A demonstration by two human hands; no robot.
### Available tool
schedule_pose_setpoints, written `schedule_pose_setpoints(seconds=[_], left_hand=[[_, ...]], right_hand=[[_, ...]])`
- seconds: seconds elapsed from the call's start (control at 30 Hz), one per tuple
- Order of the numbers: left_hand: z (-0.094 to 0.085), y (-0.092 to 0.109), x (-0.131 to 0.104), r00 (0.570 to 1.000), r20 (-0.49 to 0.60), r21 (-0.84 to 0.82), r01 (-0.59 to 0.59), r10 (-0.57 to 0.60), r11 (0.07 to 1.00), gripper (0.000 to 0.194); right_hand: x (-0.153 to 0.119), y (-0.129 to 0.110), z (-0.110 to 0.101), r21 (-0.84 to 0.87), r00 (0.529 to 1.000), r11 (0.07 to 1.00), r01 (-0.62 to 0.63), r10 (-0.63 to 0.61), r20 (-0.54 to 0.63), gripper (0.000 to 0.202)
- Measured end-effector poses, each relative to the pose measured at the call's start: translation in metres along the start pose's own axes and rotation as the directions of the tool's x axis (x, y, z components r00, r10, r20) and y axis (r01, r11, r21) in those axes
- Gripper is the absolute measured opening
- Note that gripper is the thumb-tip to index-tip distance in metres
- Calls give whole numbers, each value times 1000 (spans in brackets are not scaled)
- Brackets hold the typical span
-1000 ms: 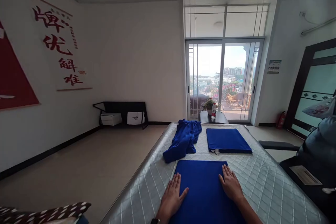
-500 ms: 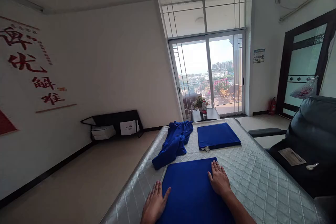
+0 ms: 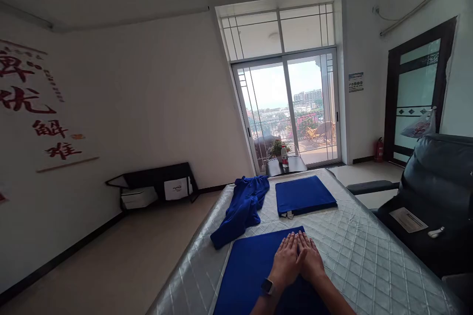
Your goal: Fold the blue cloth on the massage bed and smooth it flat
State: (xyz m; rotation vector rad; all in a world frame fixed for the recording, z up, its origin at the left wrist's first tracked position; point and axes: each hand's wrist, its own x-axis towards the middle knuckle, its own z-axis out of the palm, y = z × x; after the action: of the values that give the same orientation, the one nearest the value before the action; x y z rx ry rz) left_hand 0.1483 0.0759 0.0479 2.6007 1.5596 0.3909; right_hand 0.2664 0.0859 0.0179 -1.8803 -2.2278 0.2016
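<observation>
Blue folded cloth (image 3: 247,270) lies under both hands; left hand (image 3: 286,262), right hand (image 3: 309,260) flat, fingers released.

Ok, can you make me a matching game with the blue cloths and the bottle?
Things:
1. near blue cloth
2. far blue cloth
3. crumpled blue cloth
4. bottle

States or places:
A. bunched up on the quilted surface
B. standing on the small dark table
C. folded flat, no hand on it
D. flat under the left hand and right hand

Pairs: 1-D, 2-C, 3-A, 4-B
</observation>
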Motion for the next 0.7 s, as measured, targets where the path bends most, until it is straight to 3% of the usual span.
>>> schedule_pose_setpoints(seconds=[0.1, 0.27, 0.47, 0.7], left_hand=[[14, -1, 12, 998, 19, -59, 61, -59, 996, 68], [29, -12, 11, 995, -22, -75, 97, -99, 992, 71], [27, -14, 8, 996, -48, -55, 68, -71, 996, 68], [22, -23, 4, 992, -29, 8, 127, -127, 992, 69]], right_hand=[[2, 1, 5, -23, 1000, 1000, 5, -5, 3, 66], [4, 0, 5, -43, 1000, 999, 17, -17, 1, 64], [4, -2, 1, -14, 1000, 1000, 9, -9, 21, 64], [6, -2, 1, 14, 1000, 1000, -14, 14, 12, 63]])
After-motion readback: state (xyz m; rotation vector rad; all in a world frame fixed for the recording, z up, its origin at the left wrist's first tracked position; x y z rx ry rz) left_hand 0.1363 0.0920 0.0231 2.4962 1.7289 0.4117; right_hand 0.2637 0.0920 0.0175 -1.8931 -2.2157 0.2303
